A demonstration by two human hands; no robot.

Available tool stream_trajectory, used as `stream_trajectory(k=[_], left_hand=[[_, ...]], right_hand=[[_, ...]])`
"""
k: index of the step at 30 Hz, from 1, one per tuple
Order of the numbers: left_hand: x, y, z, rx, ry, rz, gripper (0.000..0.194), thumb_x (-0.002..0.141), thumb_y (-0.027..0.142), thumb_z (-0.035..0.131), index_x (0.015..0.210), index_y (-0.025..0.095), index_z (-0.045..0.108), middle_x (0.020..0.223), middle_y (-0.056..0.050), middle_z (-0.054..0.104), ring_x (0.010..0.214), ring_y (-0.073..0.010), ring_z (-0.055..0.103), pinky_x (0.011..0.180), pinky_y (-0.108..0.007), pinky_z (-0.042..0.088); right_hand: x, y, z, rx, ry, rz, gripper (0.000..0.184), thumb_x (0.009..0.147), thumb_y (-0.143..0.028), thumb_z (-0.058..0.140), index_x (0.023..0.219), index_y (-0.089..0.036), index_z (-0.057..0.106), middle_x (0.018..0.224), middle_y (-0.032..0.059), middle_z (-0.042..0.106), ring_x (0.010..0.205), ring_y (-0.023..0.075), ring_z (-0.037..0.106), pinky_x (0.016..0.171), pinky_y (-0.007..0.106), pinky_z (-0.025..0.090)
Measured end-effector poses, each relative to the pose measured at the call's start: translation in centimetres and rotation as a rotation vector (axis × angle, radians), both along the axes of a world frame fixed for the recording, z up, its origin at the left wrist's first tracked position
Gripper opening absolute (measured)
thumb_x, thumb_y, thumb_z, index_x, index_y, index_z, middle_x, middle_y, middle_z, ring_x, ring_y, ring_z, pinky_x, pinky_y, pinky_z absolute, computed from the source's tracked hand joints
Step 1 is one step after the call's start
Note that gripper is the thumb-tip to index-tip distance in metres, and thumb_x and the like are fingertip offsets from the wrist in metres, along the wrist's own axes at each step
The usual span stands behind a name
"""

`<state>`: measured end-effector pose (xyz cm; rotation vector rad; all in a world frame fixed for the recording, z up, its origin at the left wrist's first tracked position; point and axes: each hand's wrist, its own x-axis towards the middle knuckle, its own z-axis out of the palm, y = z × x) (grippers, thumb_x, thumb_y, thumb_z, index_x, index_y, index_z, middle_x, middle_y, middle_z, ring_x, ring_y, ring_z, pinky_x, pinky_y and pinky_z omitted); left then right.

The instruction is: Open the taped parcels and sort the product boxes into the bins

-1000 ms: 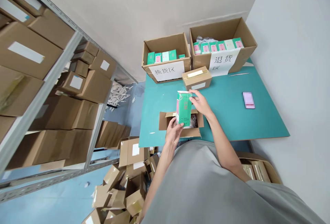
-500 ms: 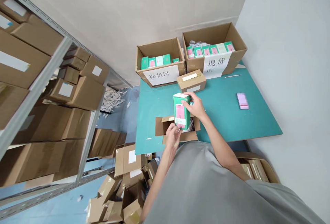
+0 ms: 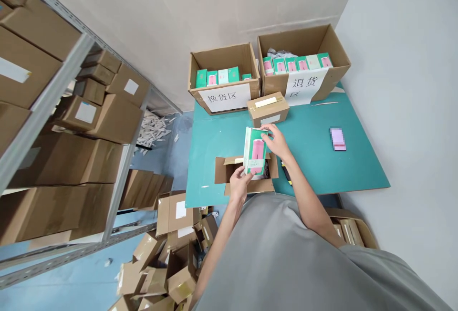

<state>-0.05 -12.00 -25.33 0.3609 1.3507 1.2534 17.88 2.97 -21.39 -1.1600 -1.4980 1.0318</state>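
A green and white product box (image 3: 256, 146) with a pink item printed on its front is held up between both hands. My left hand (image 3: 239, 183) grips its lower left corner. At the upper right edge, my right hand (image 3: 276, 141) has its fingers closed on the box. Directly beneath it stands an open cardboard carton (image 3: 258, 186) with its flaps spread; crumpled packing shows inside, partly hidden by the product box. A black and yellow tool (image 3: 286, 173), perhaps a cutter, lies beside my right forearm.
On the green table (image 3: 304, 134), a closed carton (image 3: 269, 109) stands before two labelled cartons, the left (image 3: 224, 97) and right (image 3: 304, 84), holding similar green boxes. A pink pixelated item (image 3: 338, 139) lies to the right. Shelving (image 3: 67, 96) and piled empty cartons (image 3: 175, 253) occupy the left.
The product box has turned in my hands, so its white left side now shows beside the front. The black and yellow tool has come into view as my right arm shifted.
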Motion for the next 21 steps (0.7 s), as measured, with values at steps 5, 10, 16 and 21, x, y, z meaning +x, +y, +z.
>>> stream_trajectory(k=[5, 10, 16, 21], left_hand=[[0.4, 0.0, -0.4, 0.054, 0.333, 0.059, 0.069, 0.055, 0.036, 0.108, 0.112, 0.021, 0.071, 0.122, -0.011, 0.077, 0.114, -0.0286, 0.074, 0.096, -0.04, 0.059], [-0.7, 0.0, 0.2, 0.11, 0.065, 0.121, 0.054, 0.067, 0.039, 0.103, 0.105, 0.024, 0.067, 0.119, -0.008, 0.078, 0.117, -0.0264, 0.077, 0.101, -0.04, 0.061], [-2.2, -0.1, 0.9, 0.011, -0.239, -0.031, 0.063, 0.053, 0.028, 0.11, 0.093, 0.023, 0.061, 0.102, -0.006, 0.082, 0.107, -0.0249, 0.081, 0.111, -0.044, 0.06], [-1.1, -0.8, 0.8, 0.034, -0.123, -0.027, 0.062, 0.053, 0.029, 0.11, 0.096, 0.022, 0.066, 0.105, -0.005, 0.08, 0.108, -0.0239, 0.078, 0.109, -0.041, 0.058]], right_hand=[[-1.4, -1.1, 1.1, 0.01, -0.131, -0.052, 0.042, 0.092, -0.058, 0.078, 0.121, -0.029, 0.068, 0.132, 0.0101, 0.076, 0.116, 0.0318, 0.073, 0.097, 0.046, 0.063], [-1.3, -1.0, 0.8, -0.031, 0.021, -0.12, 0.04, 0.092, -0.058, 0.076, 0.119, -0.03, 0.068, 0.131, 0.0086, 0.079, 0.112, 0.0308, 0.075, 0.089, 0.044, 0.066], [0.0, -0.4, -0.2, -0.066, 0.18, -0.075, 0.047, 0.09, -0.065, 0.075, 0.118, -0.028, 0.071, 0.137, 0.0115, 0.079, 0.125, 0.0336, 0.074, 0.1, 0.047, 0.066], [-0.1, -0.1, -0.3, -0.099, 0.151, 0.019, 0.047, 0.092, -0.064, 0.073, 0.123, -0.028, 0.073, 0.14, 0.0112, 0.078, 0.132, 0.0339, 0.072, 0.109, 0.05, 0.062]])
